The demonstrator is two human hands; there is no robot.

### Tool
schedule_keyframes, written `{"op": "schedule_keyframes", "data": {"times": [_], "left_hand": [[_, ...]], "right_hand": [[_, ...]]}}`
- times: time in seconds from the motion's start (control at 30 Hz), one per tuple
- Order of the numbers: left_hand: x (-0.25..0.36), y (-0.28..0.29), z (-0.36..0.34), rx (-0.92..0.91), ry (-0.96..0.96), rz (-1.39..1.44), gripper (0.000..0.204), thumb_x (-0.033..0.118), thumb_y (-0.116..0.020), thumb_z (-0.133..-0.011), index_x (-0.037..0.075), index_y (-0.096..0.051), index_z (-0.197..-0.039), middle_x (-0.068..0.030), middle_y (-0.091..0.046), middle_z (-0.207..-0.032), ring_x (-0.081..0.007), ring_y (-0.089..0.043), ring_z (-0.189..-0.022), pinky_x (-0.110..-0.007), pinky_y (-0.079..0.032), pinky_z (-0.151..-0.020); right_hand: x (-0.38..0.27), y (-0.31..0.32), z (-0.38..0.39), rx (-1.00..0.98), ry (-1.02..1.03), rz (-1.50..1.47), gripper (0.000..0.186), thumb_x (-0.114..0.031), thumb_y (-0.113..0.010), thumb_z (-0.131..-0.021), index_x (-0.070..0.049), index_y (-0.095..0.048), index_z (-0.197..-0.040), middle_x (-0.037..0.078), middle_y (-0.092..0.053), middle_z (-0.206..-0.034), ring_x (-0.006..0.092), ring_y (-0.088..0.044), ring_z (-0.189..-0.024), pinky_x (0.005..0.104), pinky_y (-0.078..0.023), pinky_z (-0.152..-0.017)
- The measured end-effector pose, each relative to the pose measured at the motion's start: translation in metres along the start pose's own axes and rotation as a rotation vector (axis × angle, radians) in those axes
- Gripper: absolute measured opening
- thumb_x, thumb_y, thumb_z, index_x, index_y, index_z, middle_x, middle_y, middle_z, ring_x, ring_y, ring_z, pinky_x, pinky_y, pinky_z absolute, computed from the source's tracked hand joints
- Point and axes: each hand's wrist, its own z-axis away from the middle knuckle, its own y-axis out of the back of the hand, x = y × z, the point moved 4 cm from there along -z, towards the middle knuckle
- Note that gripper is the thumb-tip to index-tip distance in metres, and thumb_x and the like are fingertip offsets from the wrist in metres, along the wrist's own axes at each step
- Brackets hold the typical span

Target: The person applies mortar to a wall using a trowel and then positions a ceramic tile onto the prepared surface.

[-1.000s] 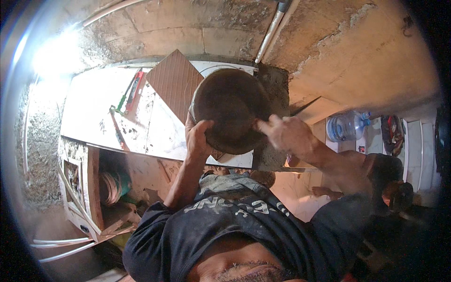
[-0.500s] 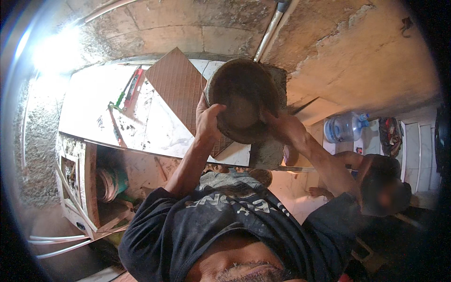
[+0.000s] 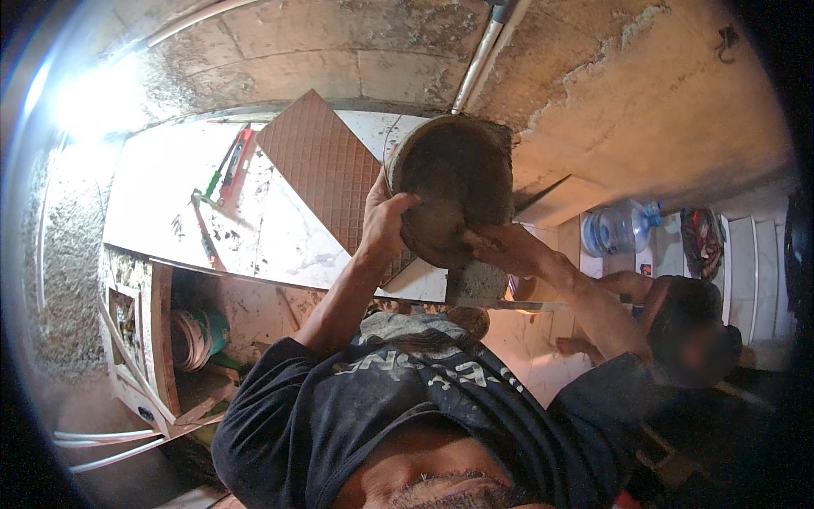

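Note:
A dark, mortar-stained bucket [image 3: 437, 182] is held in both hands over the right end of the white-tiled counter [image 3: 309, 225]. It is tilted, its mouth facing up and to the right, and its inside is too dark to make out the contents. My left hand [image 3: 387, 222] grips the left rim, thumb over the edge. My right hand [image 3: 515, 253] is closed on the near right rim. Grey mortar [image 3: 476, 284] covers the counter's end beneath the bucket. Just left of the bucket, a brown ribbed tile [image 3: 318, 161] lies on the counter.
Farther left on the counter lie a red level [image 3: 237, 161] and a green-handled tool [image 3: 203, 197]. A water jug [image 3: 615, 227] stands at right. Another person [image 3: 691, 335] is low at right. White buckets [image 3: 191, 335] sit under the counter. A pipe [image 3: 479, 64] runs down the wall.
The bucket has moved slightly right and nearer, and tips more toward the right. Both hands have kept their grip on its rim and moved with it.

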Motion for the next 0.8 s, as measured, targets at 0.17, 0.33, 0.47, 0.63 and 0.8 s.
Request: {"op": "schedule_keyframes", "data": {"times": [0.17,0.33,0.47,0.63,0.8], "left_hand": [[-0.003,-0.001,0.003,-0.031,-0.004,0.03,0.079,-0.014,-0.044,-0.064,0.005,-0.029,-0.139,-0.0107,-0.047,-0.128,-0.0207,-0.048,-0.115,-0.033,-0.041,-0.097],[-0.005,0.002,0.004,-0.049,-0.006,0.008,0.079,-0.013,-0.044,-0.064,0.005,-0.03,-0.139,-0.0109,-0.047,-0.128,-0.0201,-0.048,-0.115,-0.033,-0.04,-0.098],[-0.009,0.005,0.008,-0.007,0.014,0.017,0.076,-0.013,-0.045,-0.064,0.004,-0.033,-0.136,-0.011,-0.049,-0.126,-0.0202,-0.049,-0.114,-0.033,-0.041,-0.097],[-0.009,0.007,0.017,-0.01,0.029,0.061,0.068,-0.011,-0.046,-0.064,0.003,-0.039,-0.13,-0.0123,-0.051,-0.119,-0.0229,-0.051,-0.111,-0.035,-0.043,-0.095],[-0.016,0.009,0.02,0.021,0.048,0.105,0.065,-0.01,-0.046,-0.064,0.003,-0.041,-0.128,-0.0137,-0.052,-0.117,-0.0256,-0.053,-0.107,-0.038,-0.046,-0.093]], "right_hand": [[-0.01,0.003,0.004,-0.024,-0.024,-0.376,0.033,-0.025,-0.051,-0.093,-0.004,-0.054,-0.118,0.01,-0.062,-0.104,0.0156,-0.057,-0.082,0.0299,-0.047,-0.074],[-0.004,-0.006,0.005,-0.049,-0.072,-0.426,0.039,-0.028,-0.056,-0.09,-0.009,-0.051,-0.124,0.004,-0.061,-0.086,0.0078,-0.051,-0.063,0.0243,-0.045,-0.057],[0.001,-0.007,0.005,-0.001,-0.049,-0.369,0.045,-0.034,-0.056,-0.089,-0.012,-0.049,-0.127,0.003,-0.06,-0.078,0.007,-0.051,-0.057,0.024,-0.045,-0.05],[0.003,-0.01,0.014,-0.115,-0.231,-0.528,0.044,-0.036,-0.056,-0.089,-0.01,-0.053,-0.124,0.002,-0.06,-0.076,0.0078,-0.051,-0.054,0.0251,-0.045,-0.048],[0.005,-0.015,0.018,-0.116,-0.261,-0.484,0.045,-0.037,-0.056,-0.088,-0.01,-0.053,-0.124,0.002,-0.06,-0.077,0.0078,-0.051,-0.055,0.0252,-0.044,-0.048]]}}
